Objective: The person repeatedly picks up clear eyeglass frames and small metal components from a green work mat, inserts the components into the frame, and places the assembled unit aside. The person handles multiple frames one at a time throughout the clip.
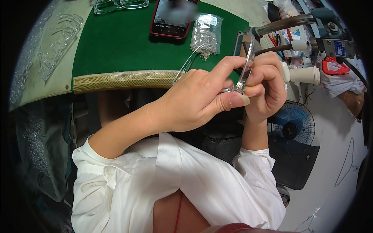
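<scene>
A workbench covered in a green mat [116,42] with a woven yellowish strip [124,80] along its near edge fills the upper part of the view, and the person sits just below it in a white shirt, with a blue fan [292,125] on the floor to the right and a metal press-like machine [322,27] at the bench's far right. On the mat lie a red-cased phone [171,19] and, just beside it, a small clear bag of tiny metal parts [206,35]; clear plastic eyeglass fronts [120,4] sit at the top edge, and more clear frame pieces [58,39] are heaped on the pale surface to the left. In front of the bench edge, both hands meet over the lap on one clear plastic eyeglass piece [245,64]. The left hand [194,101] pinches its lower end between thumb and forefinger, fingers pressed together on it, with a second clear arm [190,62] of the piece sticking up and back toward the mat. The right hand [264,87] is curled closed around the upright part, fingertips clamped beside the left thumb. Judging by this, the piece is mid-assembly at the joint where the fingers meet; whether a small part is already seated there cannot be told, since the fingers hide it. The heaps of loose clear pieces suggest plenty of work remains.
</scene>
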The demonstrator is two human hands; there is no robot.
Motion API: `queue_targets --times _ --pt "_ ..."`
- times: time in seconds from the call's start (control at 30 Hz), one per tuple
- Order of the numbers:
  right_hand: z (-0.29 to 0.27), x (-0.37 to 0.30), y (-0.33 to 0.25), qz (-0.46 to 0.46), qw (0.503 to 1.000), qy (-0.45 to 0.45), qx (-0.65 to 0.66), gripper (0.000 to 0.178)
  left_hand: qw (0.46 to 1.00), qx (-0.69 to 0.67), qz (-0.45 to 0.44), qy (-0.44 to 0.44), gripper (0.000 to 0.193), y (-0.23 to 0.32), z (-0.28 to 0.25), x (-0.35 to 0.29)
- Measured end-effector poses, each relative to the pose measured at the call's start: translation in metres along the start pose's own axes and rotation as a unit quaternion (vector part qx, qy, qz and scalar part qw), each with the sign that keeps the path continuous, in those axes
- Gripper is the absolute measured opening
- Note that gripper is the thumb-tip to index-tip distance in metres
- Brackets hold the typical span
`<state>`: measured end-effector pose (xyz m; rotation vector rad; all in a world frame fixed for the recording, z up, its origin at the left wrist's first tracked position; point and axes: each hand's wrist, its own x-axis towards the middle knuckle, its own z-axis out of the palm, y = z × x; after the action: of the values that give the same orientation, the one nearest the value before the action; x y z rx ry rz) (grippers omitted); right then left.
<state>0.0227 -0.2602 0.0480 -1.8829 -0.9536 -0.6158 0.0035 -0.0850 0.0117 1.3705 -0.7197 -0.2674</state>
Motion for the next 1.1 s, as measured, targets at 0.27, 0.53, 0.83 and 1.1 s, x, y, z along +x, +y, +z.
queue_targets --times 0.27,0.53,0.83,1.1 --pt "-0.001 -0.004 0.001 0.089 0.99 0.034 0.107 0.038 0.996 0.086 0.036 0.011 0.066 -0.004 0.0 0.003" --pt "-0.007 -0.013 0.009 0.123 0.985 0.062 0.101 0.037 0.999 -0.034 0.021 -0.002 0.072 -0.007 0.009 0.012" --pt "-0.015 -0.011 0.005 0.256 0.933 0.05 0.247 0.027 0.998 0.018 0.062 0.029 0.071 -0.013 0.011 0.031" --pt "-0.044 -0.015 0.014 0.256 0.943 0.079 0.199 0.034 0.942 0.272 0.167 0.099 0.042 -0.018 0.021 0.069"
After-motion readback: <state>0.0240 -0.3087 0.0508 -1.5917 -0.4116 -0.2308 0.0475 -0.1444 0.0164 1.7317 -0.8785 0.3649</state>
